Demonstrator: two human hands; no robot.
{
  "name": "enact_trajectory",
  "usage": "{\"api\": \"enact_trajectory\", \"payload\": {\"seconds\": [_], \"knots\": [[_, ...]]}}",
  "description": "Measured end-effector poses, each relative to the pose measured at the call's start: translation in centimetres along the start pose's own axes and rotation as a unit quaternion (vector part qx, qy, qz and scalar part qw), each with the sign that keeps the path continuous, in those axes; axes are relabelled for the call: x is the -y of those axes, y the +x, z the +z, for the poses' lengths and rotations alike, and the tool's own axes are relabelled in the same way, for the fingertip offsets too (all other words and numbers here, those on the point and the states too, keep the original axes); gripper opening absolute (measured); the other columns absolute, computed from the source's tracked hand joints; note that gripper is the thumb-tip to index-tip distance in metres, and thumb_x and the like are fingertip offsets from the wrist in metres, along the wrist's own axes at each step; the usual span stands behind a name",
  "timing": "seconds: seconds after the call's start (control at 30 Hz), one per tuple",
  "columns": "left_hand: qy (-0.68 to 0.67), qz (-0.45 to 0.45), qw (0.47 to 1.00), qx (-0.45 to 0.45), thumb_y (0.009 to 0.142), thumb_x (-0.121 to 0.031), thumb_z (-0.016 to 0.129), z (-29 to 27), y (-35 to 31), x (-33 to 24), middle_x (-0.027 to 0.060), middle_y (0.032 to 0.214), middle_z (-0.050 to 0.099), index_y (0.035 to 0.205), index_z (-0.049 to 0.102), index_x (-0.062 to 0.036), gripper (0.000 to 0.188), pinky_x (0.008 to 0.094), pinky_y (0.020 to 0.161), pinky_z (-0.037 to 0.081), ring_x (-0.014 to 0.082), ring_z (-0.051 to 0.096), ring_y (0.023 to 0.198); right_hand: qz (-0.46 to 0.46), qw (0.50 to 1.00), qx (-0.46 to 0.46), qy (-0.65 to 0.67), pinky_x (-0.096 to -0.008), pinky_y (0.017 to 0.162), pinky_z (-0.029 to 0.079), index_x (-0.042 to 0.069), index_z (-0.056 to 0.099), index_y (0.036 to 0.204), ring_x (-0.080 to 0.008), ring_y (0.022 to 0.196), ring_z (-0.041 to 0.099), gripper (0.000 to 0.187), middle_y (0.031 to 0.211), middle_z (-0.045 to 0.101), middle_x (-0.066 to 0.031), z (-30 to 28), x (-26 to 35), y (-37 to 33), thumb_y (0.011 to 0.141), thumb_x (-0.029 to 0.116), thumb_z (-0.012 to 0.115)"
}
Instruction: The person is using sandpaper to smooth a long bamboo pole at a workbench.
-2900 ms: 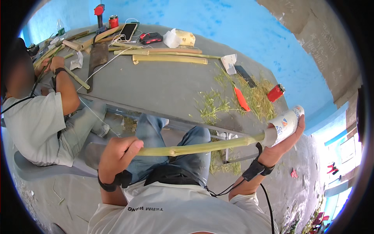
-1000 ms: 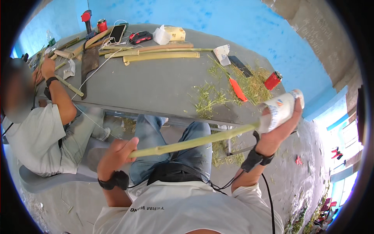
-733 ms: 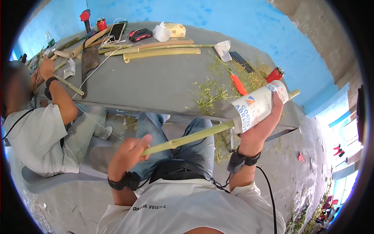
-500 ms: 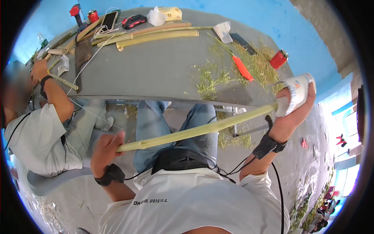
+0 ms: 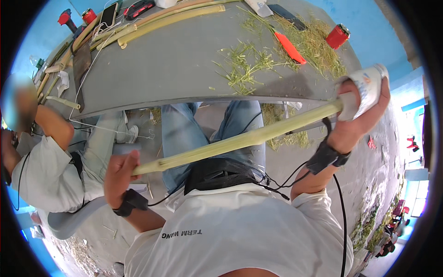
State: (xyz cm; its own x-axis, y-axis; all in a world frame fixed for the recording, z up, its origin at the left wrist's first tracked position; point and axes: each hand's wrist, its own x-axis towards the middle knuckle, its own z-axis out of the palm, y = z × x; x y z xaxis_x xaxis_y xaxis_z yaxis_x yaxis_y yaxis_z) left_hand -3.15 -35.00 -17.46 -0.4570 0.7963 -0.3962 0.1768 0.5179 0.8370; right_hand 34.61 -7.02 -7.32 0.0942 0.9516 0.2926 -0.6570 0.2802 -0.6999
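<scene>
I hold a long pale-green stalk [image 5: 240, 141] across my lap, below the near edge of the grey table [image 5: 175, 60]. My left hand [image 5: 121, 173] grips its lower left end. At its upper right end, my right hand [image 5: 357, 113] presses a folded white sheet of sandpaper-like material [image 5: 367, 87] around the stalk. Both wrists wear black bands with cables.
Green shavings [image 5: 258, 60], an orange-handled knife [image 5: 290, 46] and a red can [image 5: 338, 36] lie on the table's right part. More pale stalks [image 5: 170, 18], a phone [image 5: 109, 14] and tools sit at the far edge. Another person [image 5: 41, 152] sits at my left.
The view has tilted down and closer to the table edge. My right hand with the white sheet has slid back out to the stalk's right end. My left hand keeps its grip.
</scene>
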Motion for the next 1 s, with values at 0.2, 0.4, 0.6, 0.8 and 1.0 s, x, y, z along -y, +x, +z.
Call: {"api": "enact_trajectory", "payload": {"seconds": [0.2,0.4,0.6,0.8,1.0], "knots": [[-0.02,0.013,0.999,0.045,0.098,-0.044,0.054,1.2,1.2,-0.9,0.0015,0.057,0.053,0.069,0.059,-0.0007,0.052,0.0198,0.045,0.036,0.0048,0.049,0.051,0.034,0.995,-0.09,0.039,-0.0347,0.067,0.054,0.005,0.058,0.107,-0.0216,0.078,0.065,0.027,0.094,0.065,-0.0079,2.3,-2.8,-2.1,0.092,0.027,0.056],[-0.015,-0.008,0.999,-0.047,0.098,-0.041,0.054,-0.5,-0.1,2.1,0.0009,0.054,0.051,0.064,0.057,-0.002,0.052,0.0207,0.044,0.034,0.0053,0.046,0.046,0.023,0.973,0.155,0.167,-0.0393,0.07,0.056,0.004,0.059,0.107,-0.0246,0.081,0.065,0.026,0.095,0.065,-0.0108,-3.1,1.5,0.4,0.092,0.025,0.053],[0.003,0.01,0.999,0.05,0.099,-0.04,0.053,1.4,0.6,0.7,0.0,0.055,0.05,0.063,0.054,-0.0029,0.052,0.0193,0.044,0.033,0.005,0.046,0.048,0.022,0.995,-0.086,0.054,-0.0333,0.058,0.056,0.007,0.061,0.107,-0.0194,0.074,0.065,0.027,0.09,0.066,-0.0061,3.0,-2.8,-2.8,0.091,0.029,0.058],[-0.011,0.001,1.0,-0.021,0.099,-0.041,0.053,1.3,-0.6,1.4,-0.0002,0.056,0.05,0.066,0.055,-0.0017,0.051,0.0203,0.043,0.036,0.0049,0.048,0.05,-0.075,0.995,-0.064,-0.031,-0.031,0.058,0.056,0.004,0.057,0.111,-0.0203,0.077,0.065,0.029,0.091,0.064,-0.0105,1.3,-0.8,-2.2,0.094,0.027,0.053],[-0.015,-0.007,0.998,0.068,0.099,-0.043,0.052,2.7,0.7,1.6,0.0004,0.057,0.055,0.068,0.058,-0.0031,0.051,0.0205,0.044,0.037,0.0052,0.049,0.049,0.065,0.994,-0.013,0.083,-0.0363,0.075,0.057,0.003,0.056,0.115,-0.0232,0.085,0.067,0.032,0.099,0.065,-0.0105,3.2,-3.3,-4.4,0.092,0.024,0.058]]}}
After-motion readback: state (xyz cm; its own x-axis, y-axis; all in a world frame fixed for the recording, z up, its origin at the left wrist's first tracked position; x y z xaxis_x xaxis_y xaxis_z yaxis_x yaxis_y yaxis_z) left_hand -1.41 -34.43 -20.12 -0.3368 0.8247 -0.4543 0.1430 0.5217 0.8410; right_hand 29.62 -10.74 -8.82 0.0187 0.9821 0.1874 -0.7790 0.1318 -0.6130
